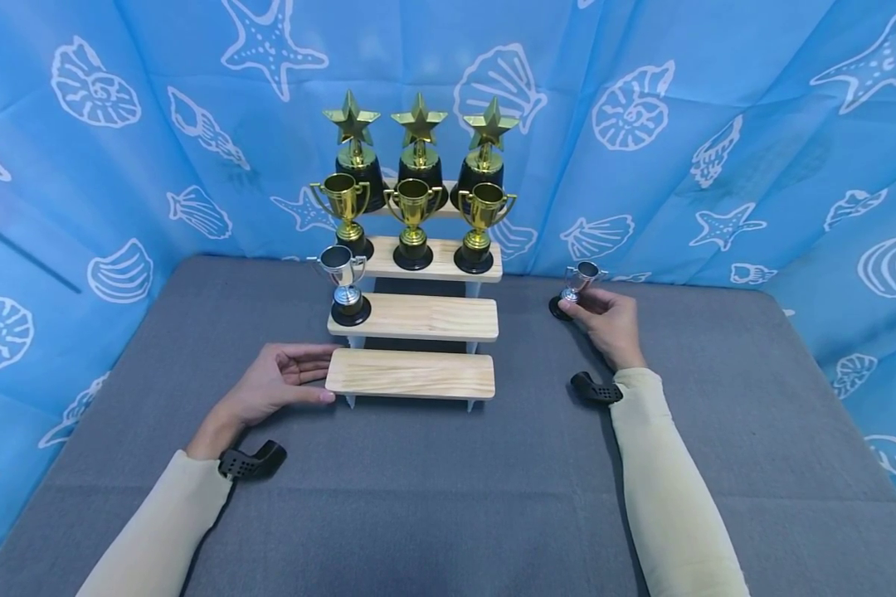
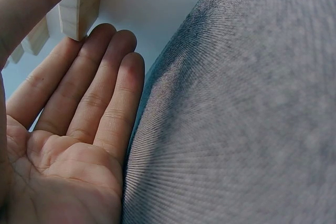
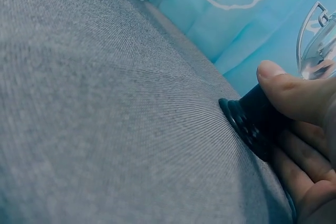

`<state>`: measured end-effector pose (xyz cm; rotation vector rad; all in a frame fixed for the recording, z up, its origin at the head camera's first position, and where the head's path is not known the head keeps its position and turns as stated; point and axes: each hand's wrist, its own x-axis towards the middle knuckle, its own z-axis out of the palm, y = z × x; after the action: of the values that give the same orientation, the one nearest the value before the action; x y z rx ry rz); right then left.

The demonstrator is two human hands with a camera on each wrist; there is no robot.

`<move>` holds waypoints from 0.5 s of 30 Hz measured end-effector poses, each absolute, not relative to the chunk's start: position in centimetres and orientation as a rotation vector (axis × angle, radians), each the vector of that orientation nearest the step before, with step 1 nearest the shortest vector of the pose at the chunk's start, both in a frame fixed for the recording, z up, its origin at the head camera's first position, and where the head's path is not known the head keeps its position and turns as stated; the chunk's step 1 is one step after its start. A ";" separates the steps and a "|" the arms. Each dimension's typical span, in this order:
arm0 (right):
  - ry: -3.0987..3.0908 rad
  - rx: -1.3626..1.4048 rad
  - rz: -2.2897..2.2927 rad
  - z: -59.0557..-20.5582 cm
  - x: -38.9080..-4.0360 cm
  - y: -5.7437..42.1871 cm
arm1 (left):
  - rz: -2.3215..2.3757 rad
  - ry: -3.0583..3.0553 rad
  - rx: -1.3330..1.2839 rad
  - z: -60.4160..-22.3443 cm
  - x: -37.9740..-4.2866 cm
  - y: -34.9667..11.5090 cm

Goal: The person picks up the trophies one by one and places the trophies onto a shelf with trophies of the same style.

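On the right, my right hand (image 1: 614,327) pinches a small silver trophy cup (image 1: 584,274) low down, with the thumb against its black base (image 3: 258,114). The base is tilted close over the grey cloth in the right wrist view. My left hand (image 1: 269,383) is at the left end of the lowest wooden step (image 1: 411,375) of a tiered display stand. Its fingers are nearly straight, with the thumb by the step's front corner and fingertips at the underside of the board's end (image 2: 79,11). Another silver trophy cup (image 1: 341,264) stands at the left of the second step (image 1: 433,315).
Three gold trophy cups (image 1: 412,199) line the third step, and three gold star trophies (image 1: 420,124) stand on the top step behind them. A blue curtain (image 1: 679,199) with white sea shapes hangs behind the grey cloth-covered table (image 1: 448,514).
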<state>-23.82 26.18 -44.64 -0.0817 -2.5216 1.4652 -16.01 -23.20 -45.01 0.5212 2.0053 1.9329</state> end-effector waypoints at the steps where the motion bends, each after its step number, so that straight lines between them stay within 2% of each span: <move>1: -2.525 -0.077 1.457 -44.6 -23.8 26.1 | 1.933 2.006 0.520 -45.0 -16.0 -23.2; 15: -2.548 -0.094 1.385 -44.6 -23.8 26.0 | 1.929 2.003 0.516 -45.0 -15.9 -23.2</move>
<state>-23.78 26.01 -44.61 -0.0938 -2.5480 1.3847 -15.95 -23.19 -45.04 0.5161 2.0029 1.9293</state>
